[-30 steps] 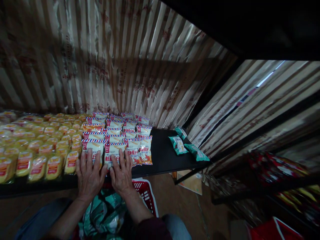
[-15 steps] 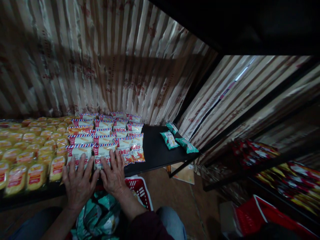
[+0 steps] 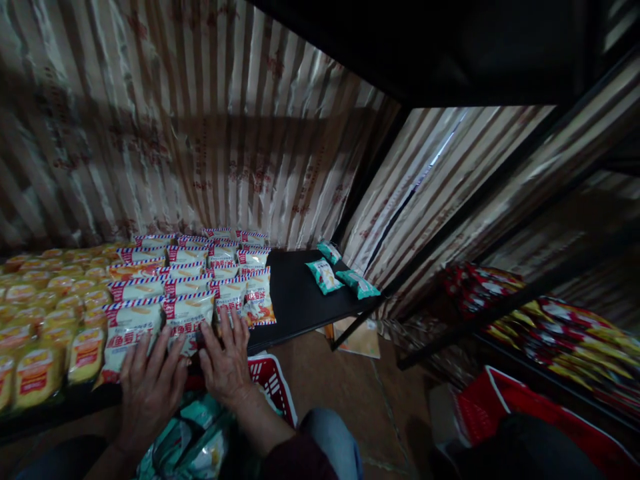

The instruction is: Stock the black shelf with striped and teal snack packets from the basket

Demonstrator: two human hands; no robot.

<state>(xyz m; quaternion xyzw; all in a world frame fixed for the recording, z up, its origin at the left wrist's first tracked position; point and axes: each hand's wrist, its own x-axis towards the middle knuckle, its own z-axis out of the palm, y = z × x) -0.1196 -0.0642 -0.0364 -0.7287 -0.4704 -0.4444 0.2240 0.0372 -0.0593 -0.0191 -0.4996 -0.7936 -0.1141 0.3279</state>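
White snack packets (image 3: 227, 289) with striped red-and-blue top edges stand in rows on a black shelf (image 3: 295, 310). My left hand (image 3: 150, 380) lies with fingers stretched out against the lower part of the front-left packet (image 3: 131, 328). Beside it, my right hand (image 3: 227, 360) has its fingers spread at the lower edges of the front packet (image 3: 187, 317) and its right-hand neighbour. Neither hand grips anything. Yellow packaged cakes (image 3: 35, 377) with red labels fill the shelf to the left. Teal packets (image 3: 187, 440) in a bag or basket sit beneath my hands.
Three teal packets (image 3: 324, 275) lie at the shelf's right end. A red-and-white basket (image 3: 275, 383) stands on the floor below. Striped curtains (image 3: 200, 133) hang behind. At the right are red and yellow packets (image 3: 565, 333) and another red basket (image 3: 520, 407).
The view has shifted, so the shelf sits further left. My hands have slid slightly down the front packets, and more of the packets' fronts now shows.
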